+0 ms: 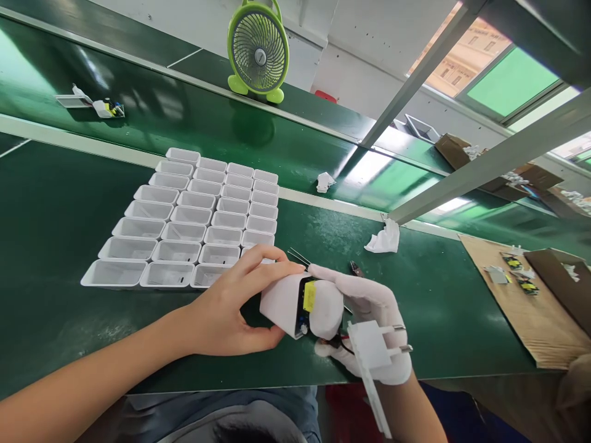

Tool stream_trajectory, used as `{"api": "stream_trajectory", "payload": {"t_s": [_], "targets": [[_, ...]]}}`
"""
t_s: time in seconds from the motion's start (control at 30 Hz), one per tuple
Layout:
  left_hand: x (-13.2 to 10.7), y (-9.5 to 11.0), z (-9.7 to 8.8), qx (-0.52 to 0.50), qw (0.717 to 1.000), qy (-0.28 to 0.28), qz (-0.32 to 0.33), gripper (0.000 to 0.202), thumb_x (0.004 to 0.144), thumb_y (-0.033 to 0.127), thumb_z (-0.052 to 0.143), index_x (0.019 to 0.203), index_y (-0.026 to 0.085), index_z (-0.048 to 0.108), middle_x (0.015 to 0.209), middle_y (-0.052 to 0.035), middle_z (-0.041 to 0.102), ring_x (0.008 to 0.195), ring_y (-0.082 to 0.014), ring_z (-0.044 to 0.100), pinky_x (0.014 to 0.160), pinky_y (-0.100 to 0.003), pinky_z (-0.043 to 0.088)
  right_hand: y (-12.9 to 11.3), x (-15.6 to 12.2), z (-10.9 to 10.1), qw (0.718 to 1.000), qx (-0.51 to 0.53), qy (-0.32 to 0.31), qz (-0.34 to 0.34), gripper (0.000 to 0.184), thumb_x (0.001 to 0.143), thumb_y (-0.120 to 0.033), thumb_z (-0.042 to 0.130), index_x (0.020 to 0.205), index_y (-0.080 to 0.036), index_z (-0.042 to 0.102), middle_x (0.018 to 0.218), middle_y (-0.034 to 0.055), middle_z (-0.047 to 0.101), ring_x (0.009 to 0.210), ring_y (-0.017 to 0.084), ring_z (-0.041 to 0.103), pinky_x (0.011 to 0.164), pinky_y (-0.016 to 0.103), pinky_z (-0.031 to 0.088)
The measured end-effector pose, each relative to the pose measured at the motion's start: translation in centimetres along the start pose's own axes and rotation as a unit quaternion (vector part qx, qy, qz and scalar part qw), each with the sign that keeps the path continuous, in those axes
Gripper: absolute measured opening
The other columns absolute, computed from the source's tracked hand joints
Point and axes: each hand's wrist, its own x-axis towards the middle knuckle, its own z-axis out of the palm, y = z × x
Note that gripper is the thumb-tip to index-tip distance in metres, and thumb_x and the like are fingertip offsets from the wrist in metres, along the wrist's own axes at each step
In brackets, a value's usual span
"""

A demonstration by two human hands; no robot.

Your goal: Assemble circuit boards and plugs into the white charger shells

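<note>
My bare left hand [226, 307] is closed around a white plastic charger housing [279, 301], its open side facing right. My right hand [376, 298], in a white glove, grips a circuit board with a yellow-wrapped part [309, 296] and a rounded white piece [327, 309] over it. The board sits at the mouth of the housing, partly inside; how deep is hidden. Red and black wires run from it to a white cover with a two-pin plug [369, 344], which hangs tilted against my gloved palm, pins pointing right.
Rows of white open-topped housings [170, 271] stand left of my hands. Behind my right hand lie pliers [355, 269] and a crumpled white cloth [385, 239]. Cardboard [484, 307] with several circuit boards is at right. A green fan [259, 55] stands at the back.
</note>
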Motion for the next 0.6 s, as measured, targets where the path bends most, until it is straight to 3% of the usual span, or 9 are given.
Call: {"api": "stream_trajectory", "payload": {"t_s": [0.1, 0.23, 0.3, 0.4, 0.47, 0.53, 0.6], "targets": [[0.0, 0.0, 0.1, -0.004, 1.000, 0.006, -0.001, 0.070, 0.080, 0.009, 0.068, 0.143, 0.028, 0.045, 0.127, -0.0086, 0.049, 0.117, -0.0226, 0.054, 0.094, -0.032, 0.052, 0.1, 0.2, -0.2, 1.000, -0.010, -0.015, -0.016, 0.069, 0.080, -0.013, 0.082, 0.139, -0.034, 0.053, 0.148, 0.0079, 0.057, 0.129, 0.024, 0.063, 0.083, 0.029, 0.068], [0.0, 0.0, 0.4, -0.038, 0.999, 0.002, -0.006, 0.070, 0.079, 0.010, 0.068, 0.143, 0.027, 0.045, 0.127, -0.0096, 0.050, 0.117, -0.0240, 0.054, 0.095, -0.035, 0.053, 0.5, 0.6, -1.1, 0.992, -0.095, -0.061, -0.050, 0.084, 0.071, -0.015, 0.090, 0.143, -0.034, 0.050, 0.152, 0.0077, 0.052, 0.138, 0.029, 0.055, 0.108, 0.044, 0.058], [0.0, 0.2, 0.4, -0.090, 0.996, -0.019, -0.015, 0.070, 0.079, 0.010, 0.069, 0.143, 0.027, 0.046, 0.129, -0.0104, 0.052, 0.117, -0.0248, 0.056, 0.096, -0.037, 0.054, 0.3, 0.9, -1.5, 0.986, -0.126, -0.083, -0.074, 0.089, 0.073, -0.017, 0.089, 0.148, -0.035, 0.044, 0.152, 0.0067, 0.053, 0.138, 0.028, 0.055, 0.113, 0.046, 0.053], [0.1, 0.7, 0.5, -0.217, 0.970, -0.094, -0.051, 0.072, 0.083, 0.010, 0.066, 0.147, 0.028, 0.039, 0.126, -0.0104, 0.059, 0.106, -0.0217, 0.065, 0.089, -0.035, 0.058, -0.4, 1.2, -1.8, 0.975, -0.168, -0.114, -0.093, 0.073, 0.086, -0.019, 0.075, 0.149, -0.035, 0.042, 0.135, 0.0053, 0.065, 0.118, 0.022, 0.067, 0.101, 0.039, 0.059], [0.0, 0.9, 0.5, -0.270, 0.950, -0.142, -0.068, 0.074, 0.085, 0.010, 0.063, 0.150, 0.028, 0.033, 0.119, -0.0080, 0.064, 0.098, -0.0184, 0.068, 0.087, -0.032, 0.060, -0.7, 0.9, -1.6, 0.967, -0.198, -0.128, -0.093, 0.066, 0.088, -0.017, 0.072, 0.145, -0.035, 0.045, 0.119, 0.0034, 0.071, 0.102, 0.019, 0.071, 0.088, 0.034, 0.061], [-0.2, 0.9, 0.8, -0.249, 0.952, -0.160, -0.080, 0.077, 0.084, 0.013, 0.066, 0.151, 0.028, 0.031, 0.121, -0.0072, 0.064, 0.106, -0.0206, 0.067, 0.095, -0.035, 0.058, -0.6, -0.1, -1.0, 0.958, -0.255, -0.102, -0.085, 0.069, 0.085, -0.016, 0.074, 0.143, -0.037, 0.044, 0.113, 0.0014, 0.072, 0.096, 0.019, 0.071, 0.081, 0.031, 0.061], [-0.6, 0.6, 1.3, -0.190, 0.964, -0.150, -0.111, 0.085, 0.082, 0.023, 0.075, 0.152, 0.031, 0.029, 0.135, -0.0093, 0.058, 0.123, -0.0262, 0.060, 0.105, -0.042, 0.054, 0.3, -1.6, -0.1, 0.941, -0.333, -0.039, -0.055, 0.072, 0.084, -0.012, 0.071, 0.145, -0.036, 0.041, 0.113, 0.0017, 0.073, 0.096, 0.020, 0.073, 0.080, 0.032, 0.061]]}}
